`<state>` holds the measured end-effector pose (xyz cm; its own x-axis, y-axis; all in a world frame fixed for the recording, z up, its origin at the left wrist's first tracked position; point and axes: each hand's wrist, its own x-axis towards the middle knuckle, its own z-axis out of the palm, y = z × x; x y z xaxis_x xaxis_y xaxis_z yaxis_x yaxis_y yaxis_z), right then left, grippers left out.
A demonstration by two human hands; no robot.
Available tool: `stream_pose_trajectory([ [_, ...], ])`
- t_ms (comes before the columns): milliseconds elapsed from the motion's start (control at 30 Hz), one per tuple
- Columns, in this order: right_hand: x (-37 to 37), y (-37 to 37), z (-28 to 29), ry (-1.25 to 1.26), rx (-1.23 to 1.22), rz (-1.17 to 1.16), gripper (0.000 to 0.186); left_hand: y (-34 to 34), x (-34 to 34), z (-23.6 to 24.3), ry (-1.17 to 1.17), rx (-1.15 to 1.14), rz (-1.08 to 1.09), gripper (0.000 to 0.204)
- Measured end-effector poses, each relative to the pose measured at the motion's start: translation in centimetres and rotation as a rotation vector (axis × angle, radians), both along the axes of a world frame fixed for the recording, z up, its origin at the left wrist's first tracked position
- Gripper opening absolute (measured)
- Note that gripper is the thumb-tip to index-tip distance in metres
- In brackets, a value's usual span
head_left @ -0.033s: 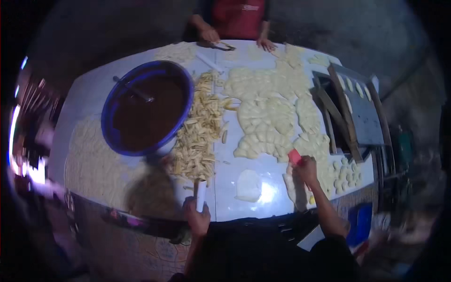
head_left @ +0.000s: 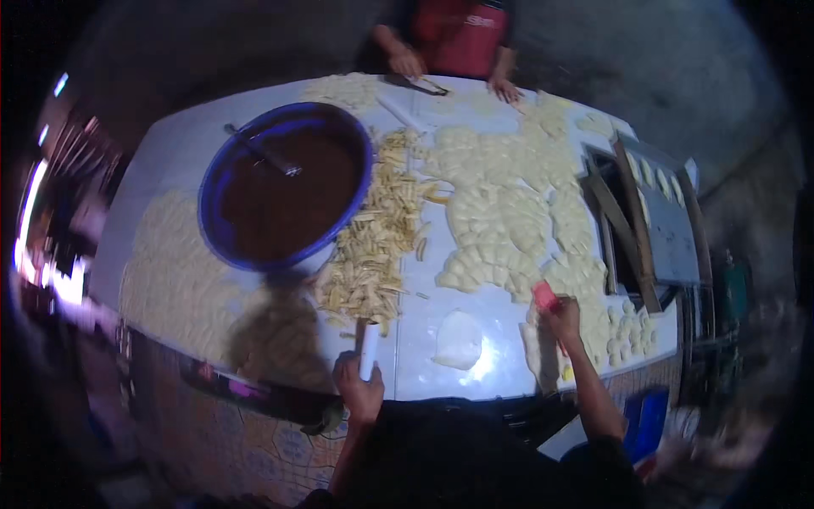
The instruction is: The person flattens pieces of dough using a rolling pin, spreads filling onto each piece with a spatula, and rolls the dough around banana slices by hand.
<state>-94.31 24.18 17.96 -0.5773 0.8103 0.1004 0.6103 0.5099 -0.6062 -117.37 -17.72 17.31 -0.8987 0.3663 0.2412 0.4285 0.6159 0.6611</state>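
My left hand [head_left: 359,394] grips a short white tube [head_left: 369,352] upright at the near table edge, below the sliced strips. In my right hand [head_left: 561,322] is a pink-red dough scraper [head_left: 544,295], its blade at the near edge of a wide sheet of pale dough pieces [head_left: 496,216] pressed together. A flat, thin round of dough [head_left: 458,339] lies between my hands. Small dough balls [head_left: 629,331] sit to the right of my right hand.
A blue basin [head_left: 206,225] with brown filling and a ladle stands left. Beside it are piled pale strips [head_left: 373,246] and spread dough pieces [head_left: 170,263]. At right is a wooden-framed tray [head_left: 670,233]. Across the table a person [head_left: 458,38] holds tongs-like tool [head_left: 428,87].
The whole view has shifted, so the table sits further right in the picture. My right hand with the scraper has come slightly nearer me. My left hand still grips the tube.
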Motion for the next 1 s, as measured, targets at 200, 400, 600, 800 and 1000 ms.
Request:
stream_pose_trajectory([
  [200,-8.3,-5.2,8.2,0.514,-0.451,-0.032,0.032,-1.9,-0.8,0.1,-0.033,0.073,0.248,0.035],
  [400,-31.9,-12.0,22.4,0.005,0.110,0.997,0.016,-0.9,-0.9,-1.1,-0.042,0.257,0.242,0.054],
  [600,-49.7,-16.9,17.2,-0.511,0.329,1.237,0.021,0.2,-1.6,-1.1,-0.228,0.234,0.189,0.057],
  [800,-52.9,-20.6,15.1,-0.737,0.410,1.459,0.023,-1.0,-2.4,-0.2,-0.291,0.247,0.098,0.067],
  [1000,-53.2,-21.4,17.4,-0.665,0.272,1.618,0.023,-1.6,-2.2,-0.4,-0.296,0.161,0.085,0.064],
])
